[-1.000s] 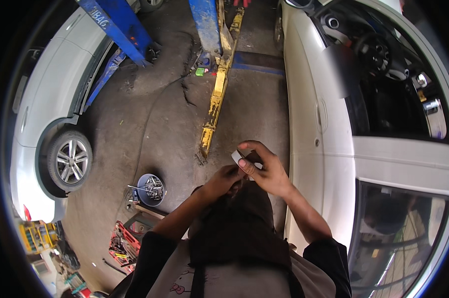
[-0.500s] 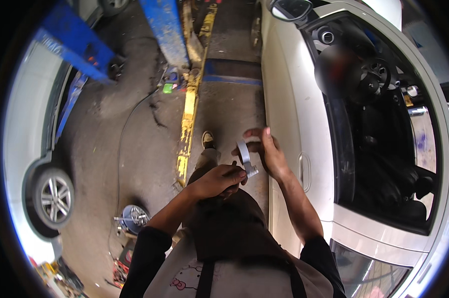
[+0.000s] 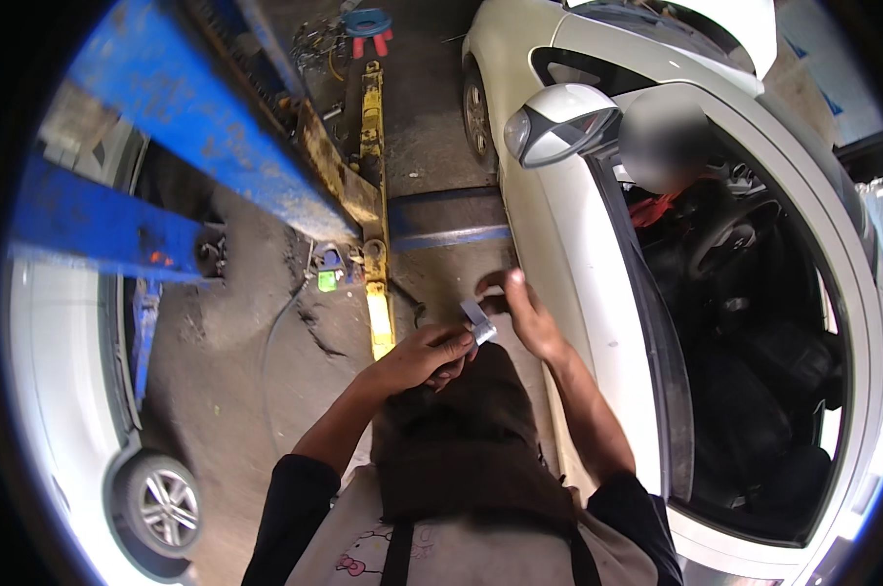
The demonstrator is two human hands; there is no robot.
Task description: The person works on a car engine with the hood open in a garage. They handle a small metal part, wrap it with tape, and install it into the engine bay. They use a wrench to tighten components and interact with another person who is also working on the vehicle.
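Observation:
My left hand (image 3: 431, 355) is closed in front of my waist, thumb against the curled fingers. It grips a silver-grey strip (image 3: 475, 314), which sticks up from a pale, shiny end piece (image 3: 484, 333) by the thumb tip. I cannot make out exactly what kind of thing this is. My right hand (image 3: 527, 314) is raised just right of the strip, with its fingers bent and apart. Nothing shows in its grasp, though some of its fingertips are in shadow beside the strip.
A white car (image 3: 612, 322) with a lowered side window stands close on my right, a person in red and black inside. Ahead are a blue lift post (image 3: 236, 127) and a yellow floor rail (image 3: 376, 303). Another white car's wheel (image 3: 168, 503) is at left.
The view has shifted forward, bringing the car's mirror and a blue-and-pink stool nearer. My right hand has drawn a little away from the strip, which now leans more to the left.

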